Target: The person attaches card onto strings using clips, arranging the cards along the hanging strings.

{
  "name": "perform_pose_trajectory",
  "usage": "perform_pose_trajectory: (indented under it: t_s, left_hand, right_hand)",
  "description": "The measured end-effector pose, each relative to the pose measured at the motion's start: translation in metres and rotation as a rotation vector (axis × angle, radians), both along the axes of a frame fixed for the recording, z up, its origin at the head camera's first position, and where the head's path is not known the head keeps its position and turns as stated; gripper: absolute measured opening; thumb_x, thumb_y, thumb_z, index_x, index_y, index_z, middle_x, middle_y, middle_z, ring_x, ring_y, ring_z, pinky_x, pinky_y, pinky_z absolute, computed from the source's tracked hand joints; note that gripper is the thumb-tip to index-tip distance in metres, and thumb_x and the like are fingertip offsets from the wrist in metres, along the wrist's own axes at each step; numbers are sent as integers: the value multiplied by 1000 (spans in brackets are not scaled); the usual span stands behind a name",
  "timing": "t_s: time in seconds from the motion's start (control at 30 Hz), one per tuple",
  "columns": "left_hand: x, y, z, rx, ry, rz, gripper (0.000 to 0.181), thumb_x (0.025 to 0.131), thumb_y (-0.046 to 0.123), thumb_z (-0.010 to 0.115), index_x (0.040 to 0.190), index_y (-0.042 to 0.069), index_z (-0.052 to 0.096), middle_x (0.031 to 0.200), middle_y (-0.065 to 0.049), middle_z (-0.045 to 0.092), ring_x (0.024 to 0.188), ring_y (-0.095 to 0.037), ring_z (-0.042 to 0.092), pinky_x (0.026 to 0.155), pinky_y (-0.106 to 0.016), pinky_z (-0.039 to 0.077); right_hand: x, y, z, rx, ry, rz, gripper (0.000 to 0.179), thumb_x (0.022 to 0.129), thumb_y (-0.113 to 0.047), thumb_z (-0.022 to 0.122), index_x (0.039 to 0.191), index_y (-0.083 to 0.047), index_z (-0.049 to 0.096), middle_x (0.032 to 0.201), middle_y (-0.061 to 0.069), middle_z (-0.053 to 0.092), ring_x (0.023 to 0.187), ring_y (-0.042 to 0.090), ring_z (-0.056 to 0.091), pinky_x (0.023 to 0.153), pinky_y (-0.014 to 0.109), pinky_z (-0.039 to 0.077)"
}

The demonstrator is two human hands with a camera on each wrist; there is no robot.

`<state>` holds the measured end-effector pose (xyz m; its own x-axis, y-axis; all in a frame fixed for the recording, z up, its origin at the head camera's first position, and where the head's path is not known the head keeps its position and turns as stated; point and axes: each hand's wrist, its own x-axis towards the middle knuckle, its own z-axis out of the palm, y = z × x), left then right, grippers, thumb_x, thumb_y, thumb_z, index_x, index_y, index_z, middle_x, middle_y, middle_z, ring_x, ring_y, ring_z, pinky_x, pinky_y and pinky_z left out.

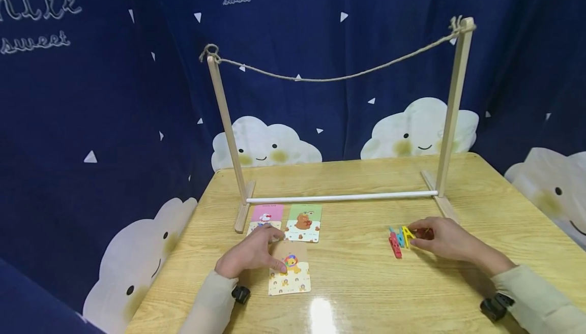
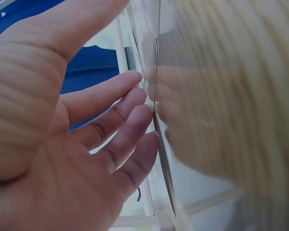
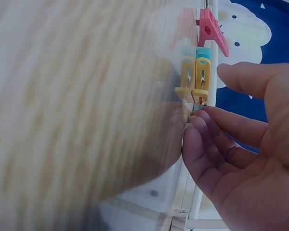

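Note:
My left hand (image 1: 251,253) rests over the cards at the left of the table, its fingers loosely extended. The fingertips touch down by the lower edge of the pink card (image 1: 268,212), partly hiding it, and the thumb lies over the lion card (image 1: 290,284). Beside the pink one is a green-topped bear card (image 1: 304,222). On the right, my right hand (image 1: 446,240) is at the yellow clothespin (image 3: 203,72), fingertips low on the table and thumb apart from it in the right wrist view. A blue clothespin (image 1: 400,238) and a red clothespin (image 1: 395,246) lie just left of the yellow one.
Behind the cards stands a wooden frame with a left post (image 1: 227,125), a right post (image 1: 453,110) and a white bar (image 1: 341,197) low between them. A sagging rope (image 1: 311,79) joins the post tops. A dark blue curtain (image 1: 284,34) hangs behind the table (image 1: 357,283).

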<state>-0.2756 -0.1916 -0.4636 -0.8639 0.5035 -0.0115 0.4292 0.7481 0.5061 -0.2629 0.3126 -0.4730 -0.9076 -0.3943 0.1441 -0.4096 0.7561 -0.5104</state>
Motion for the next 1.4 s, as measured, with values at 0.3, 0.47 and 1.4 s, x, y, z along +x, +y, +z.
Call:
perform_pose_trajectory:
  t_s: [0.3,0.47,1.4]
  left_hand:
    - [-3,6,1,-34,14,17,83,61,45,99,127,5,65,118,-6,63,111,-24,58,99,-44,49]
    - [-2,7,1,-41,-15,46,84,60,45,99,125,5,65,119,-7,63,112,-24,57,101,-43,49]
    - [1,-2,5,35,-41,43,57,69,29,99,104,9,59,96,-1,60,87,-17,52,79,-32,46]
  right_hand:
    - [-2,0,-2,11,1,-17,38,90,-28,82,118,-4,74,85,-9,62,74,1,52,63,23,45]
    - [-3,-1,-2,18,10,-16,38,89,-29,83,117,-4,74,85,-10,62,73,1,51,63,24,44]
    - [-5,1,-2,11,-18,-91,17,84,-7,78,100,-9,72,76,-8,60,67,3,50,59,23,42]
